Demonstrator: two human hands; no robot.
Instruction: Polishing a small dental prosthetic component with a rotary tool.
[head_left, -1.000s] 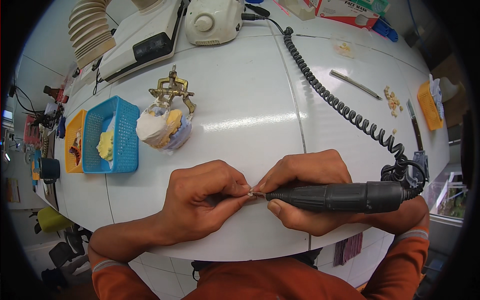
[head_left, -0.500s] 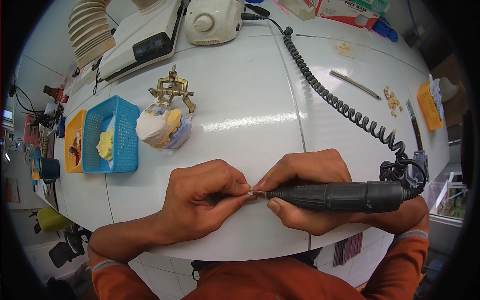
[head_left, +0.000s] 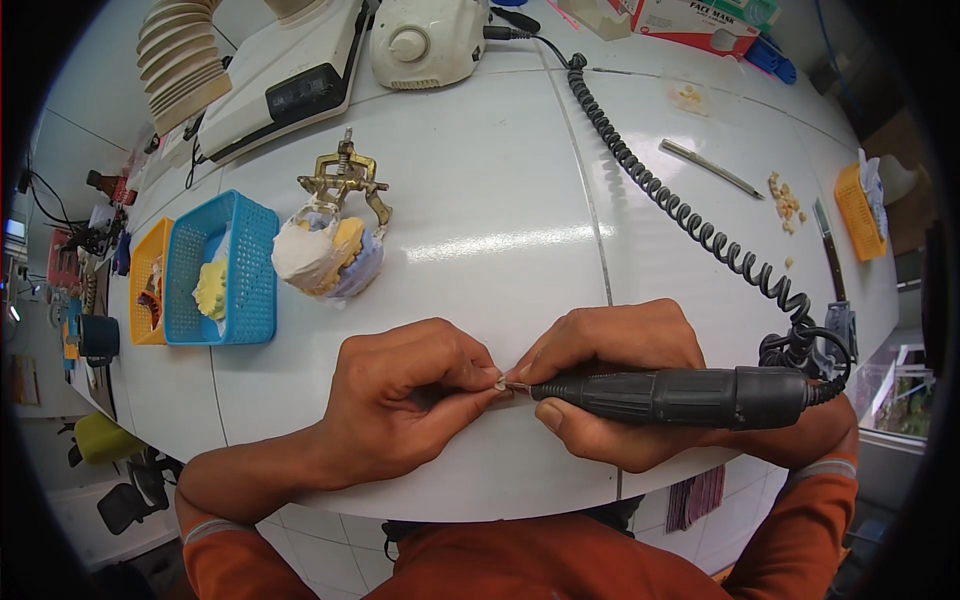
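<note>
Between thumb and forefinger, my left hand [head_left: 400,400] pinches a small whitish denture tooth [head_left: 501,384], mostly covered by the fingertips. My right hand [head_left: 620,335] grips a black rotary handpiece [head_left: 665,397] lying level and pointing left. Its thin bur [head_left: 518,387] meets the tooth or sits very close to it; exact contact is too small to tell. Both hands are low over the near part of the white table [head_left: 480,290], fingertips almost together. Beyond my left hand stands a brass articulator [head_left: 343,180] carrying a plaster model [head_left: 310,258] with yellow and bluish parts.
On the left are a blue basket [head_left: 250,290] and a yellow basket [head_left: 150,240]. A coiled cord [head_left: 680,210] links the handpiece to a white control unit [head_left: 425,45]. Rightward lie a metal pen-like tool [head_left: 710,168], loose cream teeth [head_left: 785,203] and a knife [head_left: 830,250].
The back end of the handpiece has dipped very slightly toward me, and the cord beside it has shifted a little. My left hand stays put with the tooth.
</note>
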